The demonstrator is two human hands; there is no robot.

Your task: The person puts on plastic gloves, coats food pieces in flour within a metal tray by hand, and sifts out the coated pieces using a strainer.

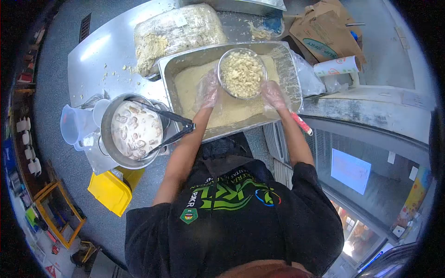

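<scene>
A round sieve (243, 74) full of pale, floury crumbs and lumps is held over a large metal tray (227, 46) of flour. My left hand (209, 90), in a clear plastic glove, grips its left side. On its right side is my right hand (274, 94), gloved the same way, with the fingers closed at the rim. Left of the tray, a steel pot (107, 134) holds pieces in white liquid. Black-handled tongs (174, 121) lie across the pot's right edge.
A plastic-wrapped bag (185, 28) with crumbs stands behind the tray. Clear plastic jugs (74, 123) and a whisk (94, 101) are left of the pot. A yellow bin (110, 192) is below. A cardboard box (327, 34) and a paper roll (337, 66) are at the right.
</scene>
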